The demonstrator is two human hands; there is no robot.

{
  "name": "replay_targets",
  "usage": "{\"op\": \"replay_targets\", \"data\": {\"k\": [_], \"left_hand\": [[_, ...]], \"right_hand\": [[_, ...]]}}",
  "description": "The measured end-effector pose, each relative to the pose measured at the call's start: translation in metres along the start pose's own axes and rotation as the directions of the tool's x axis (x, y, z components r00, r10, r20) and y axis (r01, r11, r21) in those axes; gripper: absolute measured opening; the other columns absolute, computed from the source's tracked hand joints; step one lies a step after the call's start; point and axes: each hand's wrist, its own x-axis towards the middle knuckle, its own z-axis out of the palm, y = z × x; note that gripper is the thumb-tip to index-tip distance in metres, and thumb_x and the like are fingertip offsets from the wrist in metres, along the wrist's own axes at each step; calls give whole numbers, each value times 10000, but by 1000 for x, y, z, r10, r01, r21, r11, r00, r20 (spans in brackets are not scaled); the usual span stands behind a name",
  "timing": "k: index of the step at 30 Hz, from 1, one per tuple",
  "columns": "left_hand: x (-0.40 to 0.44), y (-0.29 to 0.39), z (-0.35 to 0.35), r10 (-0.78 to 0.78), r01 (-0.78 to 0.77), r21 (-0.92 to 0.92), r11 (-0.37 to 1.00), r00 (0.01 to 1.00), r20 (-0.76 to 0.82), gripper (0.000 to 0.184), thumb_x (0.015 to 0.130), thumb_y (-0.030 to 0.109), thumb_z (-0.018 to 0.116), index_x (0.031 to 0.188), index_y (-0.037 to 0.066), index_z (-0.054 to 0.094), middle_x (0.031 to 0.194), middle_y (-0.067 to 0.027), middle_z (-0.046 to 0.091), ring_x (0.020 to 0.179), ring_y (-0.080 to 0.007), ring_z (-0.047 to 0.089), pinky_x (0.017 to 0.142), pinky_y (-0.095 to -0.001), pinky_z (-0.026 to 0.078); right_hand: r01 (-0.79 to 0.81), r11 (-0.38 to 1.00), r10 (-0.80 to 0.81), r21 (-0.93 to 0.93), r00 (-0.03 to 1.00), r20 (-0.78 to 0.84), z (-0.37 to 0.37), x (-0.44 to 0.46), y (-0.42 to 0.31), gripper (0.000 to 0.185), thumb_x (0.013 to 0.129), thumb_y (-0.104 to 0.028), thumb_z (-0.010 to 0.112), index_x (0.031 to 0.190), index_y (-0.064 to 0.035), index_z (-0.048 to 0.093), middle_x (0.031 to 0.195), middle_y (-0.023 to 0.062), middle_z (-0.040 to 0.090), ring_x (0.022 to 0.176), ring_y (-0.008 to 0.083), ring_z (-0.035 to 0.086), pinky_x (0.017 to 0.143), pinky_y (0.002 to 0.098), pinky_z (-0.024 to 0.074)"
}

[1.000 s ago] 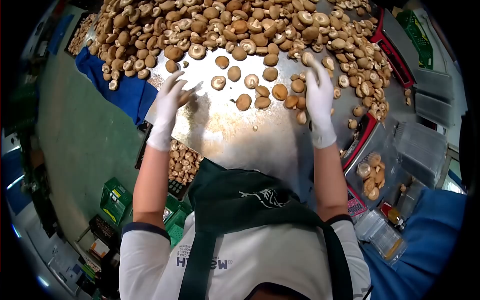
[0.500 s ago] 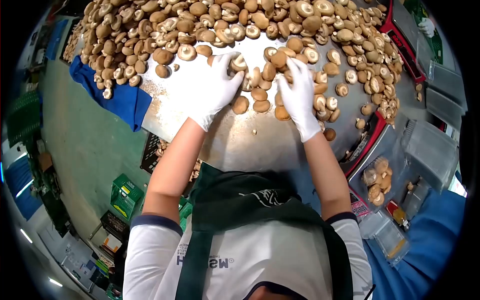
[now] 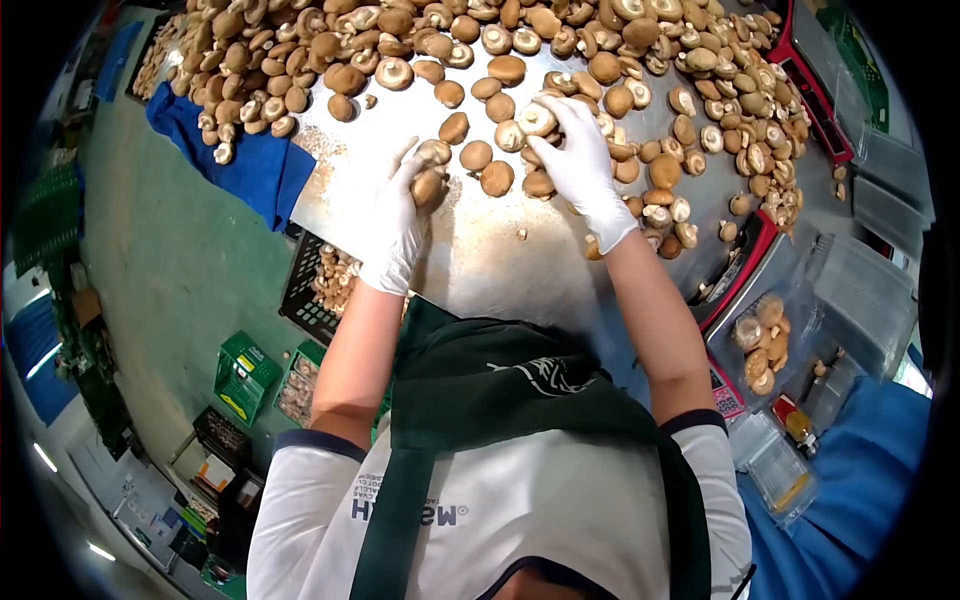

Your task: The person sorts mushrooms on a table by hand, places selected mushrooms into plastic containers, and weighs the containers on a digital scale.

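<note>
White gloves cover both hands above a shiny metal table [image 3: 490,270]. My left hand [image 3: 398,215], at the left of the loose mushrooms, has its fingers closed around brown mushrooms [image 3: 428,187]. My right hand [image 3: 577,160] grips a pale mushroom [image 3: 537,120] between thumb and fingers, its underside showing. Between the hands lie several loose brown mushrooms [image 3: 476,155]. A large heap of mushrooms [image 3: 290,50] spreads across the far side of the table and down its right side.
A blue cloth [image 3: 235,160] hangs over the left table edge, above a black crate [image 3: 305,290] of mushrooms. Red-edged scales [image 3: 735,270] stand at the right, with a clear tray of mushrooms [image 3: 762,345] and stacked clear containers [image 3: 860,290]. Green crates [image 3: 245,375] are on the floor.
My left hand has moved left and closed on mushrooms. My right hand has shifted slightly up and left, now with a pale mushroom. The loose mushrooms between them are rearranged.
</note>
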Motion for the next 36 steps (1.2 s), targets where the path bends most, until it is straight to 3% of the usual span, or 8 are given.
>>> {"op": "replay_targets", "data": {"k": [8,13,20,26,29,30,31,36], "left_hand": [[-57,1,20,55,-154,439,885,971,231,332,1008,210,519,1258,8,604,1028,-96,683,936,-154,644,858,-286,522],[-64,-32,-6,27,-112,296,949,960,279,399,987,252,589,1300,5,587,1142,-68,667,1012,-126,610,909,-277,498],[-76,-30,-120,-28,19,82,996,993,112,289,943,257,593,1106,21,628,935,-58,659,809,-158,640,724,-295,529],[-79,20,-138,-51,52,-10,999,996,71,481,923,149,554,1361,32,393,1268,-217,546,1140,-359,606,963,-480,527],[-78,27,-113,-59,66,-34,997,986,159,568,916,152,560,1442,81,358,1314,-203,536,1059,-301,628,867,-405,544],[-78,29,-99,-93,108,-65,992,975,202,594,920,165,566,1465,97,341,1318,-198,535,1042,-286,630,844,-385,539],[-77,28,-86,-124,150,-94,984,962,242,620,924,178,571,1488,112,324,1323,-193,534,1025,-272,632,821,-364,534],[-62,-8,-50,-344,400,-124,908,882,323,412,1004,330,508,1297,41,520,1211,-161,611,1017,-266,658,844,-396,560]], "right_hand": [[-26,930,46,367,998,-45,-7,-46,-35,518,781,-71,775,1265,-41,594,1171,121,623,1068,231,601,926,342,488],[95,962,-126,258,986,109,19,-89,-65,512,813,-29,712,1305,-13,571,1211,141,617,1126,255,586,981,357,467],[-164,901,73,402,970,233,35,-121,-51,442,885,-3,619,1321,-6,547,1119,88,627,949,166,604,844,294,506],[-190,941,128,281,966,224,10,-127,-44,335,901,-45,621,1234,-14,618,1095,108,669,943,165,639,824,284,516],[6,985,-2,173,1000,-24,-9,-96,-29,267,929,-59,593,1185,-21,658,1074,88,670,925,119,630,792,266,512],[-187,950,184,249,982,37,-18,-75,-32,284,914,-46,586,1187,-45,665,1084,106,668,946,184,636,843,303,510],[155,986,-161,-66,982,-96,-19,-49,-20,334,894,-23,581,1217,-65,654,1150,122,670,978,235,623,903,338,484],[346,787,-347,-510,933,98,-15,27,11,354,826,-128,660,1177,-171,676,1173,57,647,1163,283,530,1001,432,415]]}}
